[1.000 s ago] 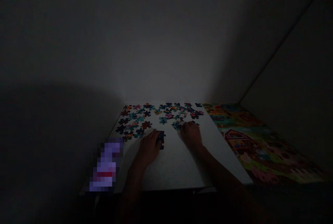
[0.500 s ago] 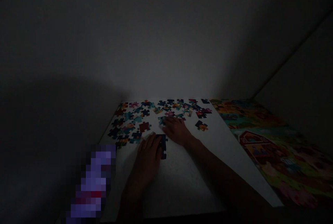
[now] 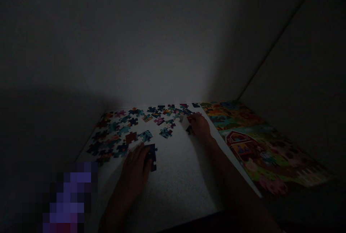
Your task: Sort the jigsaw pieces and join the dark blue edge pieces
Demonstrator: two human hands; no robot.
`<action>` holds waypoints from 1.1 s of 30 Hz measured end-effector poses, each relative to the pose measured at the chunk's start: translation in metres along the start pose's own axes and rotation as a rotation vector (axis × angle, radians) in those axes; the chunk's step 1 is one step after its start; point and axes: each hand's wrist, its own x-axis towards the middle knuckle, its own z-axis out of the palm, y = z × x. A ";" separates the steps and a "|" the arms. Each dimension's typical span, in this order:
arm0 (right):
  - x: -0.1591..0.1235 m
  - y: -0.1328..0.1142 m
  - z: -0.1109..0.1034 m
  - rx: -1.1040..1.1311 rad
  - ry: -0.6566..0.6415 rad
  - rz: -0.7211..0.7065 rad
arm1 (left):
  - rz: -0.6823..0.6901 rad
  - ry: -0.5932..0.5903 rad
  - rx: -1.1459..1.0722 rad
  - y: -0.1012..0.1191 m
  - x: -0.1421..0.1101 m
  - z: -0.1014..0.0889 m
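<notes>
The left hand [image 3: 133, 166], spread flat, presses its fingers against a dark puzzle piece [image 3: 151, 157] on the white surface [image 3: 175, 189]. The right hand [image 3: 198, 124], curled narrow, covers another dark piece [image 3: 189, 130], its grip unclear, beside scattered pieces [image 3: 116, 128] and a farm picture [image 3: 256, 146].

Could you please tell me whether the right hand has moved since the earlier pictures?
Yes, it has moved right: the right hand now sits closer to the edge of the farm poster than it did just before.

Dim grey walls [image 3: 140, 45] enclose a white table [image 3: 178, 193].
</notes>
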 end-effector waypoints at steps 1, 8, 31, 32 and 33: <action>0.003 0.010 -0.001 0.019 0.033 0.053 | -0.001 -0.002 -0.002 0.000 0.000 0.000; 0.008 0.029 0.011 -0.004 0.162 0.109 | -0.011 -0.013 -0.022 -0.003 0.000 0.000; 0.003 0.025 0.003 -0.061 -0.237 -0.179 | 0.051 -0.145 -0.208 -0.022 -0.011 -0.016; 0.004 0.024 0.001 -0.069 -0.242 -0.182 | 0.053 -0.148 -0.218 -0.022 -0.011 -0.018; 0.004 0.022 0.000 -0.077 -0.243 -0.170 | 0.051 -0.144 -0.229 -0.022 -0.011 -0.020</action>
